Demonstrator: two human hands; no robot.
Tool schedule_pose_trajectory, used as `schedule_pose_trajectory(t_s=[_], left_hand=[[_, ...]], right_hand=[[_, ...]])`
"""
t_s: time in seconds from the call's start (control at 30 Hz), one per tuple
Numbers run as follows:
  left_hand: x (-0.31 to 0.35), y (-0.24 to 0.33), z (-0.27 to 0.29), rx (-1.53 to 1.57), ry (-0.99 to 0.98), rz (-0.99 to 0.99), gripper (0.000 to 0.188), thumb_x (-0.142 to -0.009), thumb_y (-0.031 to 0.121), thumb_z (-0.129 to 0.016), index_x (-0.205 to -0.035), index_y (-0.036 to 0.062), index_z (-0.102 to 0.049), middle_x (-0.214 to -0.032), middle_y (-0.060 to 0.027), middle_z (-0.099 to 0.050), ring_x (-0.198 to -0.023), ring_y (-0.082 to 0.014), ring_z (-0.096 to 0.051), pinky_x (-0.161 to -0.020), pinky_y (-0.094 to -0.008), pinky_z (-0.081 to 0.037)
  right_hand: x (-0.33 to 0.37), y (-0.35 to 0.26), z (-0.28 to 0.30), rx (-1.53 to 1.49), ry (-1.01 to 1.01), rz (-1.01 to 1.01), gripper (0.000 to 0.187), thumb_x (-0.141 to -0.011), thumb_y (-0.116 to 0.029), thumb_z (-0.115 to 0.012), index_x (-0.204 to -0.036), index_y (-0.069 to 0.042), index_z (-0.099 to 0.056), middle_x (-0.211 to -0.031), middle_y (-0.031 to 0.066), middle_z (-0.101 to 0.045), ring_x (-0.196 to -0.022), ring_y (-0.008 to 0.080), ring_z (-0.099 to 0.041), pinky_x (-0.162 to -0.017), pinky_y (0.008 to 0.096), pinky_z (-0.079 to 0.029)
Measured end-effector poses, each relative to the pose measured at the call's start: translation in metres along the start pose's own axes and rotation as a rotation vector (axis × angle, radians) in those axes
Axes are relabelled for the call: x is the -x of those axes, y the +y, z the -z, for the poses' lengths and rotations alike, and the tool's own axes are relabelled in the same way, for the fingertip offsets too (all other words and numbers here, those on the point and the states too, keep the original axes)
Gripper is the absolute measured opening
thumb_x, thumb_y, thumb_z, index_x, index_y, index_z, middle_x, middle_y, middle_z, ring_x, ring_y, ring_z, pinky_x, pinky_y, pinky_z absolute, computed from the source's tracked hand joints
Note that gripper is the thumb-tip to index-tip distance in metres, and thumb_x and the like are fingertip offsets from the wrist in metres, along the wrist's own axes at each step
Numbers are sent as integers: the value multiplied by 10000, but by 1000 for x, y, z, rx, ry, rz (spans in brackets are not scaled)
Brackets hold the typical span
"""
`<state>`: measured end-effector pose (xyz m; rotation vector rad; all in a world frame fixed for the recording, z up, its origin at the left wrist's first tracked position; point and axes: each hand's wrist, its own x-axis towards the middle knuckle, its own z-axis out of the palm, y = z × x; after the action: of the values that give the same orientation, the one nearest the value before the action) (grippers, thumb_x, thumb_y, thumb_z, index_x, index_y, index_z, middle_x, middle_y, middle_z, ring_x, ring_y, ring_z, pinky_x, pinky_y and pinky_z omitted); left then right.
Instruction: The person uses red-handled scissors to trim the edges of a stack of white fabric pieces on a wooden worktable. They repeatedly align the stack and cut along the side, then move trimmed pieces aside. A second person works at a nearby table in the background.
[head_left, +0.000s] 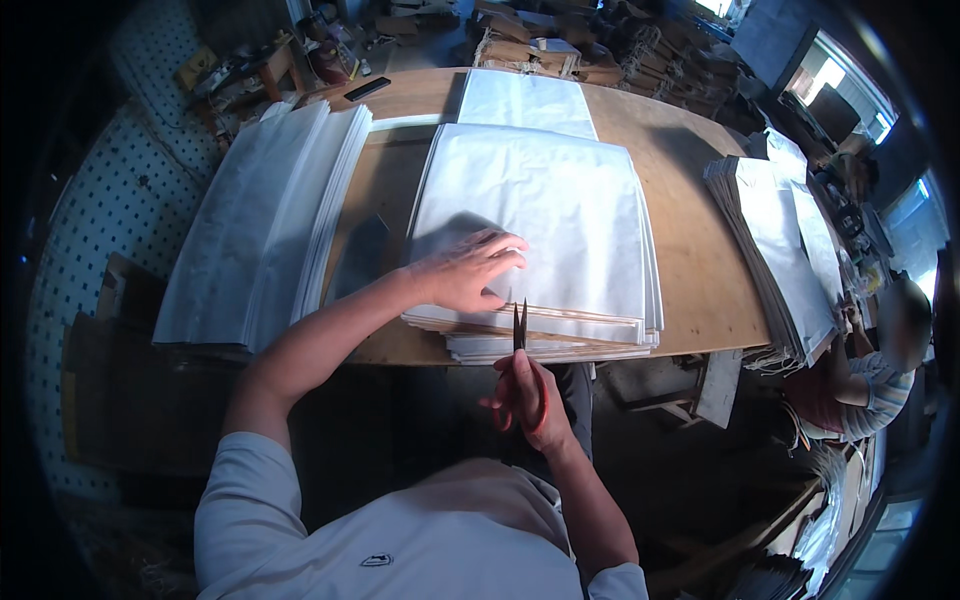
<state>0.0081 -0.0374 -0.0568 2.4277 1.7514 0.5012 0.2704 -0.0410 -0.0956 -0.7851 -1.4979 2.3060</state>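
Note:
A stack of white sheets that look like paper sacks, with brown layered edges [580, 220], lies in front of me at the table's near edge. My left hand [465, 272] rests on its left front part. The fingers are bent and spread apart from the thumb, which reaches the front edge; nothing shows between them. My right hand [545, 415] grips scissors [519, 335] with red handles and dark blades. The blades point away from me, slightly parted, with their tips at the stack's front edge close to my left thumb.
Another white stack [250, 220] lies at the left of the wooden table [690, 230], and a third [775, 240] at the right. More white sheets [530, 100] lie behind the middle stack. A dark flat object [367, 89] sits far left. Another person [870, 390] is at the right.

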Motion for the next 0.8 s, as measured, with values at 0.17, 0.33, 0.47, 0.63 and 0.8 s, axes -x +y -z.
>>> schedule_pose_trajectory(t_s=[0.17, 0.33, 0.47, 0.63, 0.8], left_hand=[[2, 1, 1, -1, 1, 7, 544, -854, 226, -718, -1331, 53, -521, -1511, -149, -397, -1441, -322, -388, -1215, -454, -312], [2, 2, -1, -3, 4, 12, 540, -865, 240, -726, -1330, 54, -522, -1507, -144, -403, -1440, -315, -389, -1216, -453, -313], [2, 4, 2, -5, 20, 8, 558, -866, 271, -752, -1326, 53, -523, -1507, -141, -408, -1442, -315, -388, -1207, -455, -328], [1, 2, 7, 113, 3, 41, 595, -851, 276, -793, -1331, 57, -519, -1522, -143, -397, -1449, -329, -383, -1191, -451, -346], [-2, -1, 9, 143, -57, 107, 654, -834, 272, -818, -1364, 62, -496, -1548, -137, -367, -1457, -339, -372, -1192, -446, -344]], right_hand=[[4, -3, 0, 7, 1, -35, 628, -1079, -563, -432, -1086, 45, -589, -633, 57, -532, -576, 131, -555, -745, 335, -590], [-3, 2, 2, 21, 18, 17, 640, -1080, -562, -426, -1088, 55, -593, -631, 63, -537, -567, 139, -559, -734, 334, -587], [-3, -3, 1, 4, 23, 28, 646, -1083, -558, -421, -1109, 65, -590, -633, 62, -537, -568, 140, -559, -741, 340, -592], [-1, -5, 1, -30, 26, 42, 646, -1083, -554, -422, -1122, 72, -578, -653, 60, -544, -560, 137, -555, -764, 343, -593], [14, -10, 10, 8, 6, 18, 643, -1081, -557, -423, -1135, 67, -568, -674, 62, -555, -539, 139, -553, -778, 343, -590]])
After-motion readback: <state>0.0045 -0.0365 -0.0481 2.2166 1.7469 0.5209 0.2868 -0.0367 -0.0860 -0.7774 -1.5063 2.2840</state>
